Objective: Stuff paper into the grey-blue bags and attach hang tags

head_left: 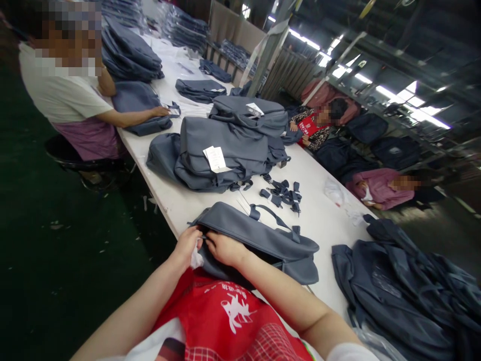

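A blue-grey bag [259,230] lies on its side in front of me at the table's near edge, its long opening turned toward my body. My left hand [189,246] is closed on the bag's left end, fingers pinching its edge. Beneath that palm hangs a crumpled white piece [197,256], perhaps paper or cloth. My right hand [224,247] is closed at the same end, just beside the left, its fingertips curled over the rim of the opening. A carry handle [272,213] arches from the bag's far side.
On the white table [311,200] lie bundled straps [283,193] beyond my bag. Stacked bags [225,150] with white tags stand farther off; more bags [406,291] pile up at right. A co-worker [71,95] sits at left, with two others across the table.
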### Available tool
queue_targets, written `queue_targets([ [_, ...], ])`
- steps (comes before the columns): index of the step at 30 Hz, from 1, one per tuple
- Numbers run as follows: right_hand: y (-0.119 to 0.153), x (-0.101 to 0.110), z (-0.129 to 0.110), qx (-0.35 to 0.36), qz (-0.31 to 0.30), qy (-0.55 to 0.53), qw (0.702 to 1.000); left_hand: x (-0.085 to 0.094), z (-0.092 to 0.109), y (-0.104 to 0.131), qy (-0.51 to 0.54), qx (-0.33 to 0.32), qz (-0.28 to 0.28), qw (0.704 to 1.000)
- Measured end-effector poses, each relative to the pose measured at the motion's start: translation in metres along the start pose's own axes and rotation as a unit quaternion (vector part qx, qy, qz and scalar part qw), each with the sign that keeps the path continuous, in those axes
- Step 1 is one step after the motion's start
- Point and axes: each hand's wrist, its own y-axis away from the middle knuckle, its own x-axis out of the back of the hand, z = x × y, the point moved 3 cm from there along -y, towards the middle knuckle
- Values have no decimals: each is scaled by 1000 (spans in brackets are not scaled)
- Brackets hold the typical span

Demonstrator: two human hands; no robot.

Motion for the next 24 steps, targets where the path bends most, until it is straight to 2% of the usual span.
queue_targets([
  [3,-6,-2,0,7,-12,3,1000,14,0,-2,-1,10,-12,1000],
  [5,-12,-2,2,1,-16,0,1000,35,3,-12,-58,-22,32,998],
  [8,-23,-1,4,-3,-13,-18,1000,66,7,-36,-178,-62,121,975],
  [10,-31,-3,6,1,-14,-39,999,75,5,-52,-208,-49,117,970],
  [14,-47,-12,9,21,-3,-81,996,70,-2,-72,-211,-19,50,976],
  [17,-55,-18,12,34,19,-109,993,65,-2,-74,-231,-30,35,972],
  [22,-60,-25,15,29,20,-95,995,58,4,-58,-303,-124,71,942],
  [24,-62,-27,13,28,11,-55,998,52,6,-47,-367,-179,67,910],
])
